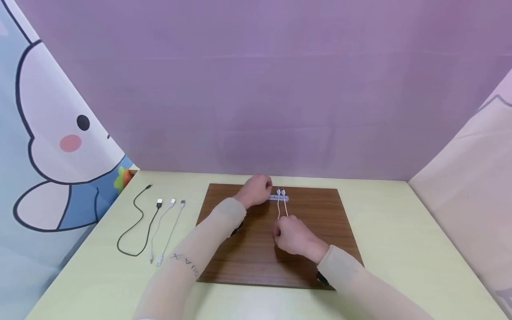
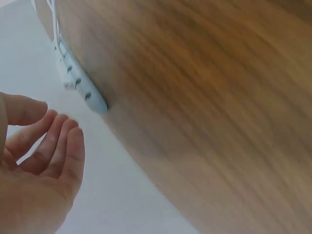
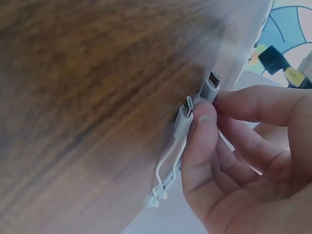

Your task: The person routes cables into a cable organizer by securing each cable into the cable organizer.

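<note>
A pale cable-holder strip [image 1: 274, 198] lies near the far edge of a brown wood-grain board [image 1: 256, 266]. Two white cables [image 1: 286, 205] run side by side through its slots, their USB plugs at the far side. My left hand [image 1: 254, 191] is by the strip's left end; the left wrist view shows its fingers [image 2: 61, 151] loosely bent and holding nothing. Nearer the board's middle, my right hand [image 1: 295, 235] pinches one white cable's small connector [image 3: 209, 89] between thumb and forefinger. The other connector [image 3: 183, 122] is beside the thumb.
To the left, a black USB cable [image 1: 136, 255] lies in a loop on the pale table [image 1: 408, 249]. Two lighter short cables, one white [image 1: 158, 222] and one grey-plugged [image 1: 173, 231], lie beside it. A purple curtain [image 1: 256, 111] hangs behind.
</note>
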The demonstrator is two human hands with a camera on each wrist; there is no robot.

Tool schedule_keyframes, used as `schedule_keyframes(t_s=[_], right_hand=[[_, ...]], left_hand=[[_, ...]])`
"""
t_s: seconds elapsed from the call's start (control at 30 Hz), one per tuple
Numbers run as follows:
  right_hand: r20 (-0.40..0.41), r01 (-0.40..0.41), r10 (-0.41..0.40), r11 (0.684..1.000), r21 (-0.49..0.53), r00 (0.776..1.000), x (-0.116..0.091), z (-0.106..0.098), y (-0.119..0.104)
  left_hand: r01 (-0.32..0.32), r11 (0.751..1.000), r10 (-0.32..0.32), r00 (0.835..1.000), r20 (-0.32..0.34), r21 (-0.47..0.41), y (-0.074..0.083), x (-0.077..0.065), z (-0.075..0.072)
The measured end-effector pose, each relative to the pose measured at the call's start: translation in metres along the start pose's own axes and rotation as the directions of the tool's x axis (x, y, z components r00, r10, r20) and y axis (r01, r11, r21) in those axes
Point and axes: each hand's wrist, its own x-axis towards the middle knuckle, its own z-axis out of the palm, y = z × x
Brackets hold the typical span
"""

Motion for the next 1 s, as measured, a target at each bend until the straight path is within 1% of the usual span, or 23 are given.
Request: schedule_keyframes(t_s=[0.07,0.2,0.3,0.53,0.77,1.0], right_hand=[[0.008,-0.015,0.015,1.0,-0.011,1.0,0.0,0.0,-0.001],[0.014,-0.02,0.021,0.997,-0.07,1.0,-0.001,-0.001,-0.004],[0.012,-0.018,0.019,0.995,-0.102,1.0,-0.001,0.0,-0.004],[0.026,-0.026,0.028,0.996,-0.089,0.999,0.001,0.003,-0.003],[0.033,-0.017,0.02,0.996,-0.092,0.999,0.002,0.003,-0.002],[0.032,-0.021,0.024,0.995,-0.094,0.999,0.001,0.003,-0.003]], left_hand=[[-0.011,1.0,0.011,1.0,0.006,0.005,-0.004,-0.005,-0.006],[-0.021,1.0,0.021,1.0,0.011,0.016,-0.012,-0.016,-0.017],[-0.008,1.0,0.008,1.0,0.011,0.024,-0.02,-0.023,-0.023],[0.04,0.999,-0.04,0.999,0.009,0.031,-0.038,-0.039,-0.037],[0.029,0.994,-0.029,1.0,-0.005,0.101,-0.049,-0.051,-0.052],[0.043,0.982,-0.043,0.999,-0.004,0.185,-0.063,-0.066,-0.071]])
